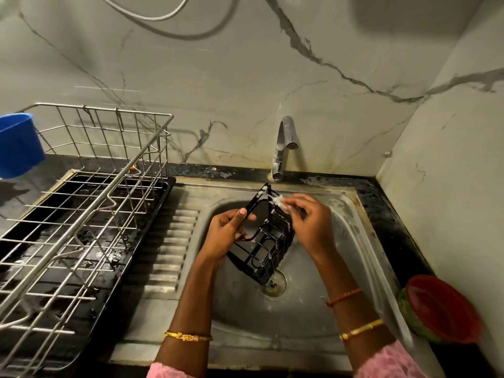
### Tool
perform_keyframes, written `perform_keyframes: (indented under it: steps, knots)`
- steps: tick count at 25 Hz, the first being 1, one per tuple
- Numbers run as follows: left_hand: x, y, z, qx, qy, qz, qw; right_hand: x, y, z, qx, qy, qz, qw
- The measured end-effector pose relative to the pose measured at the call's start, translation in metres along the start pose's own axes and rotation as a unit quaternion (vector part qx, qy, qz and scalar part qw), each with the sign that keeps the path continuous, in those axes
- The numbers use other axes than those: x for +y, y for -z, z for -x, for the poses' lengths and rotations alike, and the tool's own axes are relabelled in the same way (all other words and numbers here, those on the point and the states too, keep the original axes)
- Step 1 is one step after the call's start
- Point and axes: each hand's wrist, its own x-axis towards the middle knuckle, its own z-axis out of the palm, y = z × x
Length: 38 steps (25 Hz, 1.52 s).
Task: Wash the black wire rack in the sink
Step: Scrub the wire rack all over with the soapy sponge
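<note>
Scrubbing the rack [268, 236] over the sink [351, 214], soap on.

Held tilted above the drain [274, 285], left hand [227, 233] curled round the nine o'clock edge, right hand [308, 222] pinching something sudsy at twelve o'clock. Next, probably: turning it, reaching unscrubbed wires, then rinsing under the dry-looking tap [285, 144].

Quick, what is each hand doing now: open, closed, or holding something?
Left hand: grips the black wire rack over the sink.
Right hand: pinches a soapy scrubber against the rack.
</note>
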Motion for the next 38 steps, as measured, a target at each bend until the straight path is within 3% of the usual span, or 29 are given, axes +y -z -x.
perform_keyframes:
  steps: [6,9,13,18,20,23,25,29,32,38]
  knots:
    - [-0.001,-0.008,0.003,-0.034,-0.002,-0.018,0.999,0.001,-0.003,-0.007,-0.046,-0.022,0.011,0.999]
    - [-0.008,-0.006,0.001,0.006,-0.007,-0.010,1.000,-0.006,-0.017,-0.018,-0.058,-0.036,0.007,0.998]
    - [-0.023,0.002,-0.002,0.054,0.013,0.030,0.998,0.016,-0.007,0.015,-0.007,-0.044,0.007,0.999]
    - [-0.018,0.005,-0.002,0.020,0.009,0.021,1.000,0.036,0.001,0.013,0.053,-0.103,-0.036,0.993]
    - [-0.011,0.005,0.002,0.009,0.001,0.015,1.000,0.029,-0.008,-0.013,0.026,-0.126,-0.081,0.988]
    - [-0.009,0.005,0.004,0.002,-0.004,0.016,1.000,0.011,-0.027,-0.046,-0.093,-0.149,-0.085,0.981]
    - [-0.013,0.006,0.003,0.013,0.000,0.026,1.000,0.005,-0.031,-0.050,-0.125,-0.160,-0.083,0.976]
    - [-0.024,0.012,0.000,0.041,-0.004,0.030,0.999,0.021,-0.010,-0.020,-0.093,-0.150,-0.085,0.981]
    - [-0.028,0.011,-0.001,0.016,-0.012,0.007,1.000,0.035,0.003,-0.002,-0.073,-0.148,-0.113,0.980]
    - [-0.007,0.005,0.000,-0.012,0.023,-0.088,0.996,0.021,-0.008,-0.018,-0.113,-0.200,-0.167,0.959]
